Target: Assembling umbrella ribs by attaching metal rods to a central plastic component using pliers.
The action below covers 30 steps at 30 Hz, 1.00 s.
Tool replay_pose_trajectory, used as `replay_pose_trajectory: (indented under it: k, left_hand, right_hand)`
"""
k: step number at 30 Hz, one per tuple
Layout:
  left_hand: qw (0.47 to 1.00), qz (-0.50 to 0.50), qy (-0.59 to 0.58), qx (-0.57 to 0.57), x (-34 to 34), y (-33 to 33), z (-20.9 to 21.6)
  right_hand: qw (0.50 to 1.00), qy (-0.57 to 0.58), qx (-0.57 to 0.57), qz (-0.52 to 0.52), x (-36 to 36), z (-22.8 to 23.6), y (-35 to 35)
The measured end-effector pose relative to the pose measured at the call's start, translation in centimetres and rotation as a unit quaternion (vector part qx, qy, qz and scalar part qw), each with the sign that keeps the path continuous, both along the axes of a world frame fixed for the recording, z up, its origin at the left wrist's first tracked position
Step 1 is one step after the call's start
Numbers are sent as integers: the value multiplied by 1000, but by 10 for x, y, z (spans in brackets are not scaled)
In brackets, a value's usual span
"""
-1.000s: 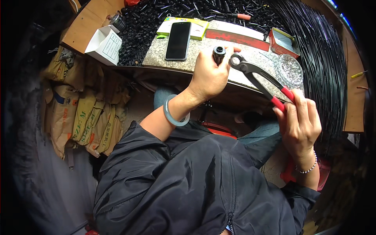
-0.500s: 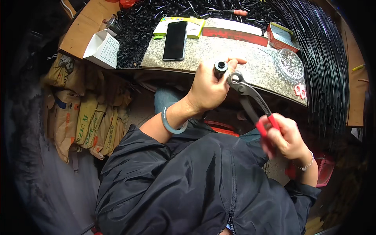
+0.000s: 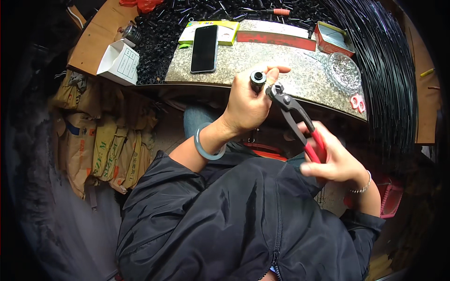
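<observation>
Head: left hand (image 3: 246, 107) holds one tube (image 3: 258, 84); right hand (image 3: 337, 158), one pliers (image 3: 287, 100)

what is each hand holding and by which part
Left hand: a black cylindrical part, gripped around its body below the ring-shaped end. Right hand: pliers, by the red handles.

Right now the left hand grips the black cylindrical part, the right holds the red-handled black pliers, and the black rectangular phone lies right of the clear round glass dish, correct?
Not quite: the head view shows the phone lying left of the glass dish. The left hand grips the cylindrical part, and the right hand holds the pliers.
</observation>
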<state>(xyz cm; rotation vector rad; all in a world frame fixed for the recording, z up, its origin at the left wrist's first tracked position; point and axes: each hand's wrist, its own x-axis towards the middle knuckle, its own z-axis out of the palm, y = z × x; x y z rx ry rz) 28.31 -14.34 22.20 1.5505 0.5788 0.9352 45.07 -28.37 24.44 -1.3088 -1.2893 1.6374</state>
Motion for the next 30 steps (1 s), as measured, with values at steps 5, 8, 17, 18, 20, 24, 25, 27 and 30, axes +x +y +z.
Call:
replay_pose_trajectory:
  k: [5, 8, 17, 18, 20, 24, 25, 27, 30]
  left_hand:
    - [1000, 11, 11, 21, 3, 0, -8]
    - [1000, 5, 8, 13, 3, -3, -3]
    - [999, 17, -5, 43, 8, -2, -17]
    - [999, 13, -7, 41, 9, -2, -18]
    - [1000, 4, -12, 8, 12, -3, -16]
    - [998, 68, 7, -3, 12, 4, -13]
    - [998, 58, -9, -14, 7, 5, -11]
    - [998, 27, -31, -50, 2, 7, -8]
    - [1000, 9, -2, -15, 7, 4, -5]
  right_hand:
    - [933, -255, 253, 19, 1, -5, -3]
    - [960, -192, 203, -15, 4, -10, -1]
    - [993, -114, 23, -28, 7, -11, 5]
    - [994, -88, 34, -62, 2, -15, 5]
    - [996, -49, 22, -78, 1, -32, 2]
    - [877, -353, 287, -152, 30, -59, 33]
    - [868, -402, 239, -165, 54, -58, 46]
    - [793, -517, 220, -236, 99, -58, 66]
    - [707, -669, 71, -217, 134, -44, 92]
